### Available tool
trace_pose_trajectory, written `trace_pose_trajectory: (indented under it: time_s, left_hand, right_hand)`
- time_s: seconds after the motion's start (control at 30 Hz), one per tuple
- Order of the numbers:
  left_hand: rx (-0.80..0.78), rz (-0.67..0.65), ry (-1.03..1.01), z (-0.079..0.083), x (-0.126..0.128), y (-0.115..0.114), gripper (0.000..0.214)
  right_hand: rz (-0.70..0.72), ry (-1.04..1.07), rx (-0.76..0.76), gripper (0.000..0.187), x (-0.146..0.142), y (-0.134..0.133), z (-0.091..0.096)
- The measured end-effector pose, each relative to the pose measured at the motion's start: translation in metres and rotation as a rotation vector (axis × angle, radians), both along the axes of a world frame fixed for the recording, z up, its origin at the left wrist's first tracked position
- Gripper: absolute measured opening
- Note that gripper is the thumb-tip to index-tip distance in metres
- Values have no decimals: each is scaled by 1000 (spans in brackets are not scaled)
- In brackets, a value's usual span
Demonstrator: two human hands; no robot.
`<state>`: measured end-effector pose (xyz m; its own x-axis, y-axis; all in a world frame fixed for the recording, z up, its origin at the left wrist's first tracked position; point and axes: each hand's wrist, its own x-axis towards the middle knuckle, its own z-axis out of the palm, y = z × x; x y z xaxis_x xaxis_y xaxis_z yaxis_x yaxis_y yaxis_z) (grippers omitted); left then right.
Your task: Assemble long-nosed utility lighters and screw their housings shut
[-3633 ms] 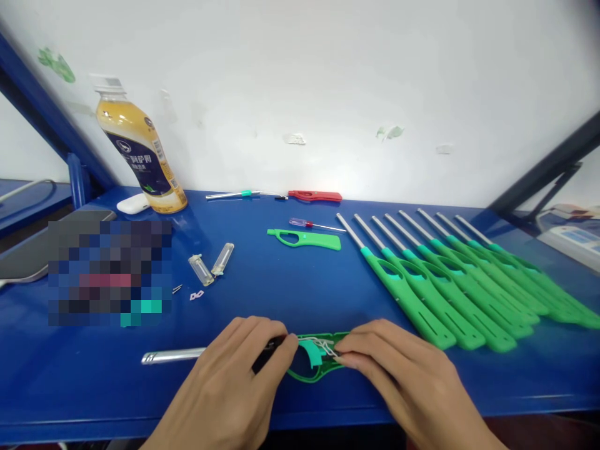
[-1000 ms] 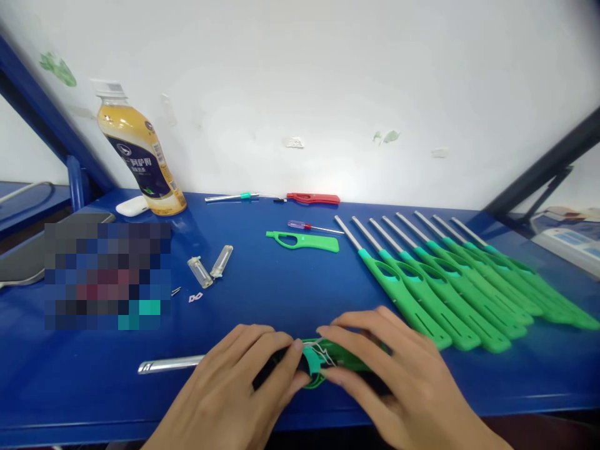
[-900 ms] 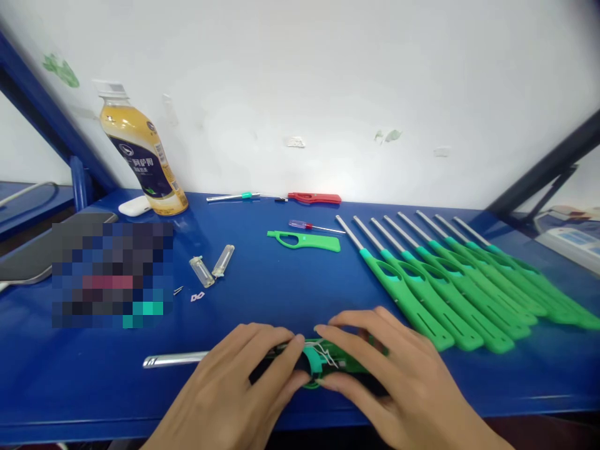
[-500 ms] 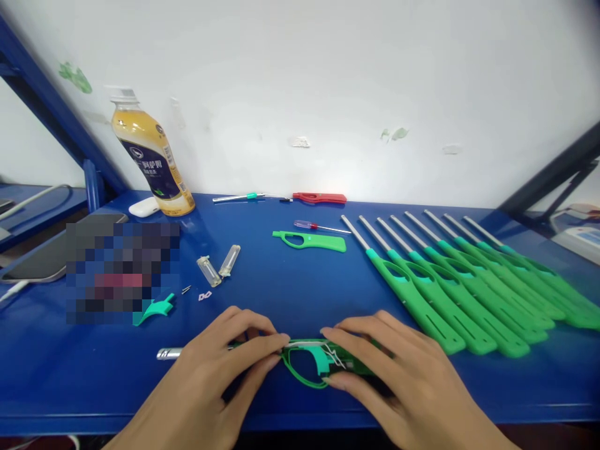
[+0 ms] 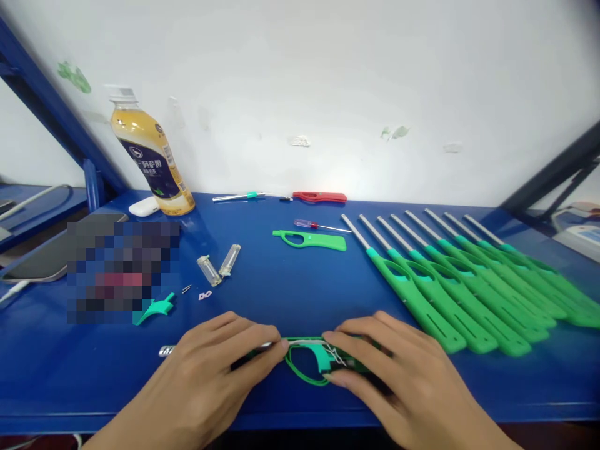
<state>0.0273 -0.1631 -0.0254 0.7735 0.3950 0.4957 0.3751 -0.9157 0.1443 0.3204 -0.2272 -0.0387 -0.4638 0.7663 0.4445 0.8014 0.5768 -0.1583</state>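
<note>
An opened green long-nozzle lighter (image 5: 309,364) lies near the front edge of the blue table (image 5: 290,287), with its teal trigger and thin white wires showing. My left hand (image 5: 210,369) presses its fingers together on the lighter's metal tube end, whose tip (image 5: 165,351) sticks out to the left. My right hand (image 5: 398,369) grips the green handle half, thumb and forefinger closed around the wired part beside the trigger.
A row of several finished green lighters (image 5: 459,281) lies at the right. Further back lie a green handle shell (image 5: 312,240), a small screwdriver (image 5: 319,225) and a red shell (image 5: 321,197). Two clear gas tanks (image 5: 218,265), a teal trigger (image 5: 154,309) and a drink bottle (image 5: 152,159) are on the left.
My left hand has slid left along the tube, uncovering the trigger loop. My view has shifted, bringing the loose teal trigger at the left into sight. My right hand stays on the handle.
</note>
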Motion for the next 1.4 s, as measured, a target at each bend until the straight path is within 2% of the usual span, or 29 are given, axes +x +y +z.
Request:
trace_pose_trajectory:
  time_s: [0.2,0.43,0.53,0.63,0.7,0.83,0.97,1.07,1.17,1.33,1.4]
  left_hand:
    - [56,10,13,0,2,-1,33]
    - [8,51,27,-1,3,-3,36]
    - [9,66,8,0,5,-5,38]
    - [11,107,-48,-1,6,-8,33]
    - [24,179,-119,-1,5,-8,32]
    - [55,424,-319,7,-8,-2,31]
    - [43,629,-299,23,-32,8,22]
    - [97,797,-229,26,-48,12,31]
    - [142,866,-104,21,-56,15,36]
    - [144,763,-43,14,-55,23,36]
    - [118,716,-19,13,-52,25,36]
  right_hand:
    - [-2,7,57,29,-2,0,1]
    - [-32,3,119,31,-2,1,0]
    - [-38,-18,151,31,3,1,6]
    - [-80,-24,149,35,8,6,21]
    - [-102,-34,132,37,12,14,34]
    - [-73,-65,147,34,19,43,60]
    - [-92,-240,94,39,18,77,78]
    - [-59,-413,104,37,5,101,84]
    - [61,-534,123,33,-19,124,84]
    - [328,-650,156,70,-69,159,74]
    - [401,-676,180,71,-87,167,69]
